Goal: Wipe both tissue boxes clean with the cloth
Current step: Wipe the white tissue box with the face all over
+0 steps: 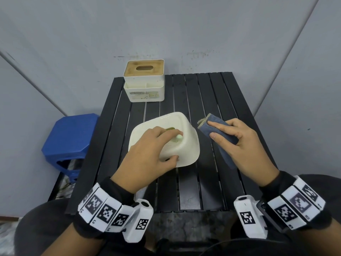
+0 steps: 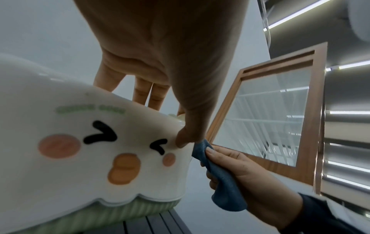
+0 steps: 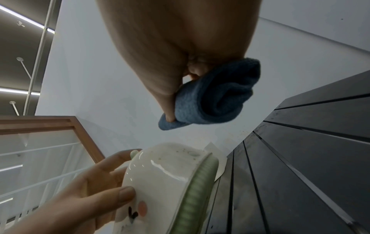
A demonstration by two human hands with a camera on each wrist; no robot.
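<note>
Slatted black table (image 1: 203, 111): left hand (image 1: 145, 154) gripping tilted cartoon-faced tissue box (image 1: 186, 145), right hand (image 1: 245, 145) clutching folded cloth (image 1: 219, 130).

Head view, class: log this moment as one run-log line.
left hand: holds cartoon tissue box | right hand: grips cloth, off box | wooden-lid box: untouched

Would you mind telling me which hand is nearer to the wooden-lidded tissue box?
Left. The left hand rests on the cream box just in front of the wooden-lidded box; the right hand is off to its right.
</note>
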